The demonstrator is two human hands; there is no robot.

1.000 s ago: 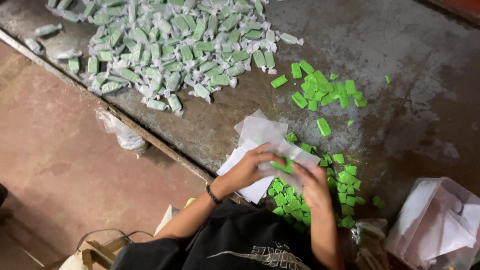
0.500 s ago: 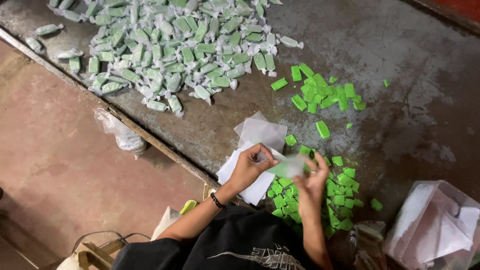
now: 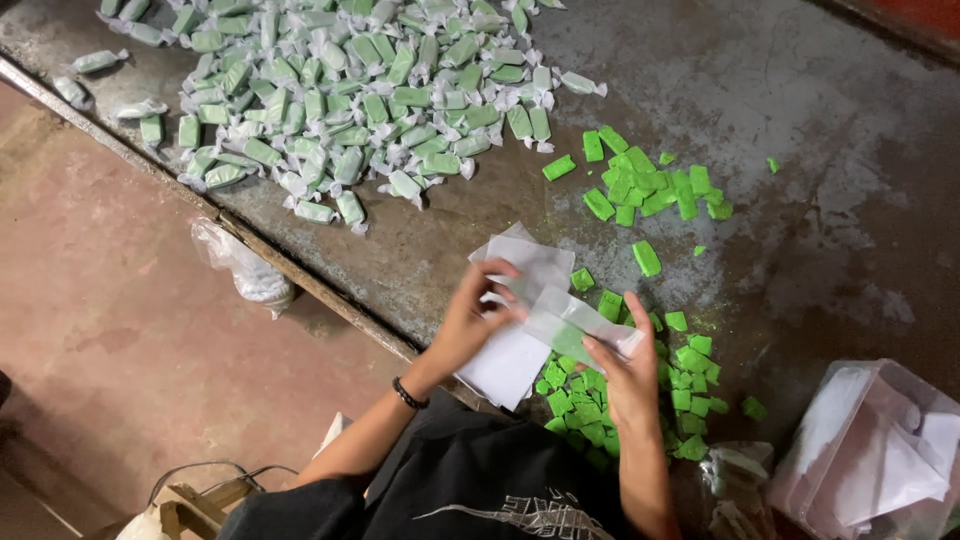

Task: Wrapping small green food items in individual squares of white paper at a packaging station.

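Worn grey metal tabletop [image 3: 800, 110], dusted white in patches, with a reddish concrete floor [image 3: 110, 330] below its near edge. You work at that near edge. Your left hand [image 3: 468, 322] is curled, fingertips pinching one end of a translucent white wrapper with a green candy block inside it [image 3: 572, 325]; your right hand [image 3: 632, 372] grips the other end between thumb and fingers, so both hands are closed on the same piece, held just above the table. Directly beneath sits a small stack of white square wrapper papers [image 3: 520, 300], partly under your left hand. A loose scatter of bare bright-green candy blocks [image 3: 640, 400] lies under and around your right hand; a second cluster of green blocks [image 3: 655, 185] sits farther out, well apart. At far left, a large pile of finished twist-wrapped pale green candies [image 3: 340, 90]. A clear plastic bag holding white paper sheets [image 3: 880, 450] rests at your right. Black band on your left wrist [image 3: 406, 393].
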